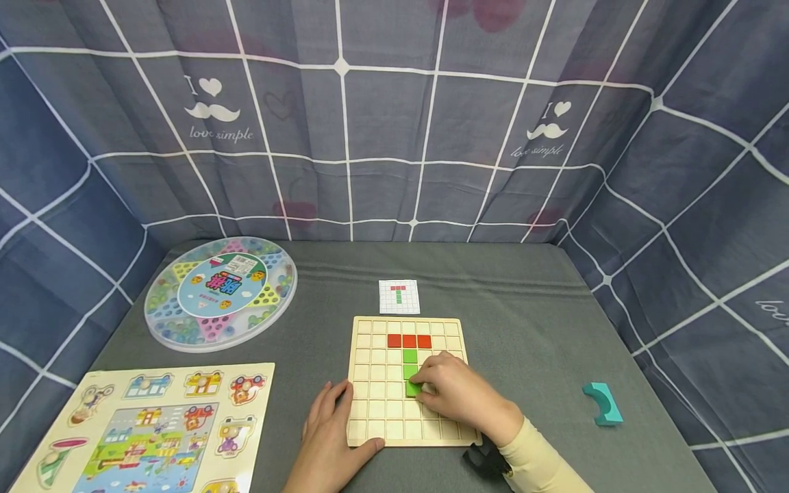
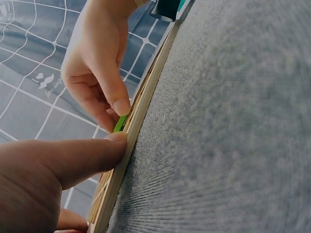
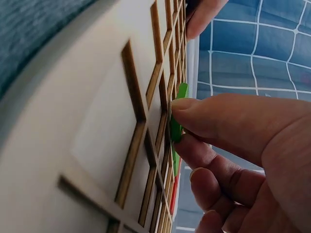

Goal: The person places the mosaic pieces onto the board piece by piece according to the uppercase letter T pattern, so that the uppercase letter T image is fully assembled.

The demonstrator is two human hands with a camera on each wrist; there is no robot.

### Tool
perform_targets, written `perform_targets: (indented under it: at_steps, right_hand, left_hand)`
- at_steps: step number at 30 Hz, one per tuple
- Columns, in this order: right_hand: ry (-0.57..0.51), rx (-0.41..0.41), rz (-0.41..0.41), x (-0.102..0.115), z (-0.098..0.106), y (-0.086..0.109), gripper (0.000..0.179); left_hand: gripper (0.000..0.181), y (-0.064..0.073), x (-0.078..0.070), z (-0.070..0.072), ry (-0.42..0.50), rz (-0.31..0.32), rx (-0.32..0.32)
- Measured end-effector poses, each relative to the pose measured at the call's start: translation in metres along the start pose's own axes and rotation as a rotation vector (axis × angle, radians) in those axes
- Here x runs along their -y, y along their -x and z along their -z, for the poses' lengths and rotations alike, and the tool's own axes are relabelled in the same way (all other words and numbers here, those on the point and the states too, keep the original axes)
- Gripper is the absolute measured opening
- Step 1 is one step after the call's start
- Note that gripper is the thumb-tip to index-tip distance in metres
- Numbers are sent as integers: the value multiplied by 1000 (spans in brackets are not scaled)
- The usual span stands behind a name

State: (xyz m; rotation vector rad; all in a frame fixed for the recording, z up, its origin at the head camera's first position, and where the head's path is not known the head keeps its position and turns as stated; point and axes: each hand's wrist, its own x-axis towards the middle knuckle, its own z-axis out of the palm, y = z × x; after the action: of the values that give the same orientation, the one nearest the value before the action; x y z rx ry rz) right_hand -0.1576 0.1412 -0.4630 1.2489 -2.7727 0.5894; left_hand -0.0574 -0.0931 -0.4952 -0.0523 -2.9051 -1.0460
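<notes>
A pale wooden grid board [image 1: 376, 411] lies on the grey cloth. Three red tiles [image 1: 409, 341] sit in a row near its far side, with two green tiles [image 1: 409, 356] in a column below the middle one. My right hand [image 1: 459, 394] pinches another green tile [image 3: 177, 116] between thumb and index finger, tilted at the grid just below that column. At the board's near left corner rests my left hand [image 1: 329, 435], its fingers along the left edge and its extended thumb [image 2: 104, 150] against the near edge.
Beyond the board lies a white card [image 1: 399, 296] printed with a red and green T. A round Chinese checkers set [image 1: 280, 322] and a vehicle puzzle board [image 1: 261, 390] lie on the left. On the right is a teal arch block [image 1: 607, 405]. Checked curtains surround the table.
</notes>
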Motion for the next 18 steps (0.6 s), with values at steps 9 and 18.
perform_targets:
  at_steps: [9,18]
  right_hand:
    - [-7,7,-16,3,-1,0,20]
    - [-18,-31,-2,2,-2,3,20]
  left_hand:
    - [96,0,0,0,-1,-3,-4]
    - [95,0,0,0,0,-2,-7]
